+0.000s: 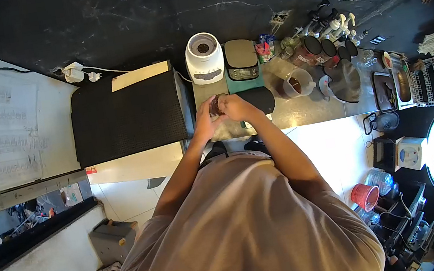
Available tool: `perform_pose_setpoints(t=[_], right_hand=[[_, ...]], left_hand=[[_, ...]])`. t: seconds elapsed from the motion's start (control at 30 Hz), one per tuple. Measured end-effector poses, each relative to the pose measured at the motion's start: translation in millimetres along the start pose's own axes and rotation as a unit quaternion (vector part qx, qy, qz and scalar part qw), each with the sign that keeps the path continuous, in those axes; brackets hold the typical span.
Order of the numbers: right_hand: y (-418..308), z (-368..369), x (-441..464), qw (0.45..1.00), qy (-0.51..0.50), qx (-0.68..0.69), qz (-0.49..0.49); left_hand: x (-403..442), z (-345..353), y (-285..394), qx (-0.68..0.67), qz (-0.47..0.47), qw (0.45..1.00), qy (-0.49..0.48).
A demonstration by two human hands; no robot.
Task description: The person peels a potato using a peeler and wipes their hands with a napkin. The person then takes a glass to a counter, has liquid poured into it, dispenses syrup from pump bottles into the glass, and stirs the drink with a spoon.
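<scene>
Both my hands are together over the counter's front part, around a small round container (216,105) that looks dark brown inside; its exact kind is hard to make out. My left hand (205,120) wraps its left side, fingers closed. My right hand (235,108) grips it from the right, fingers bent over its edge. Behind my hands stands a white blender base (206,64) with a round socket on top and buttons at the front. Right of that base is a kitchen scale (242,60) on a green mat. A black mat (258,101) lies beside my right hand.
To the right, a clear measuring jug (299,83) with dark liquid stands on the metal counter (292,115). Several pump bottles and dark-lidded jars (312,49) line the wall. A black-topped box (127,115) rises on the left. A sink (403,86) is at far right.
</scene>
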State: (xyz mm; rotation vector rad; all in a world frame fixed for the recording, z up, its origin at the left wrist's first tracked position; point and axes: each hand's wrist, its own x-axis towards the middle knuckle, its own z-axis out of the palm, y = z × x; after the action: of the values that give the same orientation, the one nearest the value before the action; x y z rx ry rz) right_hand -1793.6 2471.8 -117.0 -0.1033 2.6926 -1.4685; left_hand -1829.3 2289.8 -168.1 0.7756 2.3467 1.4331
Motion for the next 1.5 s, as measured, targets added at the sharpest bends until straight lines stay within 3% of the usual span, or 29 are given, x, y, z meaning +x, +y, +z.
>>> perform_pose_setpoints(t=[0.03, 0.1, 0.23, 0.27, 0.3, 0.37, 0.5, 0.57, 0.6, 0.63, 0.7, 0.73, 0.8, 0.83, 0.93, 1.13, 1.23, 1.3, 1.5], right_hand=[[3, 2, 2, 1.0, 0.0, 0.0, 0.0], [7, 3, 3, 0.983, 0.031, -0.179, -0.024], [12, 2, 10, 0.964, 0.033, -0.254, -0.073], [7, 4, 5, 0.988, 0.048, -0.142, 0.025], [11, 3, 4, 0.988, 0.048, -0.142, 0.026], [14, 0, 7, 0.986, -0.029, -0.141, -0.079], [11, 0, 5, 0.986, 0.006, -0.16, -0.043], [9, -1, 12, 0.967, -0.002, -0.232, -0.106], [6, 0, 11, 0.987, 0.064, -0.142, -0.034], [4, -3, 8, 0.987, 0.064, -0.144, -0.035], [-18, -11, 2, 0.998, -0.034, 0.002, 0.053], [-10, -7, 3, 0.998, -0.035, 0.003, 0.053], [10, -2, 5, 0.984, 0.03, -0.176, -0.026], [15, -1, 6, 0.983, 0.03, -0.177, -0.026], [10, 2, 9, 0.994, -0.003, -0.102, -0.028], [-10, -4, -1, 0.997, 0.058, -0.002, 0.056], [-12, -18, -30, 0.996, -0.003, 0.006, 0.092], [-28, -36, -55, 0.992, 0.074, 0.096, 0.016], [-73, -64, -97, 0.985, 0.149, 0.086, 0.018]], left_hand=[[1, 0, -1, 0.004, 0.025, 1.0, 0.013], [2, 3, -2, 0.007, 0.05, 0.998, 0.027], [0, -2, 2, 0.002, 0.021, 1.0, 0.009], [1, -1, 3, -0.014, 0.004, 1.0, -0.005], [0, 0, 4, -0.014, 0.003, 1.0, -0.005], [0, -1, 2, -0.019, -0.002, 1.0, -0.006], [1, 1, -2, -0.008, 0.028, 1.0, 0.012], [2, 0, -3, -0.007, 0.024, 1.0, 0.012], [1, 2, -2, -0.01, 0.021, 1.0, 0.011], [2, 4, -2, -0.012, 0.022, 1.0, 0.012], [0, 1, -3, 0.002, 0.017, 1.0, 0.008], [-1, 0, -4, 0.002, 0.016, 1.0, 0.008], [0, 1, 0, -0.001, 0.016, 1.0, 0.013], [1, 1, 2, -0.002, 0.017, 1.0, 0.014], [-1, -3, 5, -0.004, 0.019, 1.0, 0.002], [-1, 0, 1, -0.017, 0.011, 1.0, -0.001], [0, -1, 5, -0.004, 0.018, 1.0, 0.012], [-1, 2, 0, -0.006, 0.027, 0.999, 0.019], [-3, 6, 7, 0.01, 0.017, 1.0, 0.018]])
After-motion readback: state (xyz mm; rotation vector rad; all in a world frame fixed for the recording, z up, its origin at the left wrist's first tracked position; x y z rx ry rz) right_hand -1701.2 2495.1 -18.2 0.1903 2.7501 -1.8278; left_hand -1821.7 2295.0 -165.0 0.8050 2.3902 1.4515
